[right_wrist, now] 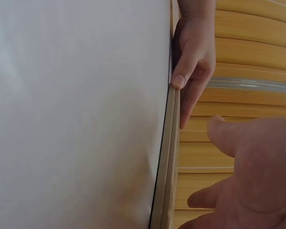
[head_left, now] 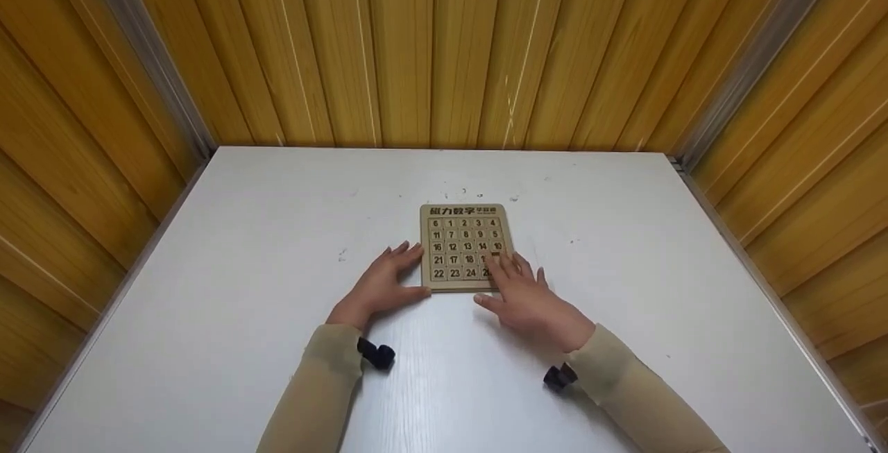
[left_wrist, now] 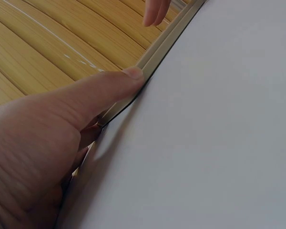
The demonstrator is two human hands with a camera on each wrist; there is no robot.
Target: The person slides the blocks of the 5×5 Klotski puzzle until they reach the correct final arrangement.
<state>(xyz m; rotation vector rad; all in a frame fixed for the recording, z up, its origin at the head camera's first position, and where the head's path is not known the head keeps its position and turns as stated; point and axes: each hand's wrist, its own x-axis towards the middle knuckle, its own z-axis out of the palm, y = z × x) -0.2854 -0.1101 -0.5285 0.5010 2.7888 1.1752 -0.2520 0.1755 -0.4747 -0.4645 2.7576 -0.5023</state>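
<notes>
A beige number slide puzzle [head_left: 463, 286] with rows of numbered tiles lies flat on the white table, dark lettering along its far edge. The left hand [head_left: 388, 285] holds its near-left corner, thumb on the near edge and fingers along the left side; the left wrist view shows that thumb [left_wrist: 112, 88] against the puzzle's side. Over the lower right tiles is the right hand [head_left: 531, 304], its fingers spread and hiding some tiles. A dark gap shows under the 10 tile. In the right wrist view the right hand [right_wrist: 262, 167] has its thumb apart from the frame.
The white table [head_left: 277, 217] surrounds the puzzle, with small dark marks beyond it. Yellow wood-look panels [head_left: 430, 50] stand behind and at both sides, joined by grey metal posts. Each sleeved wrist wears a small black camera [head_left: 377, 354].
</notes>
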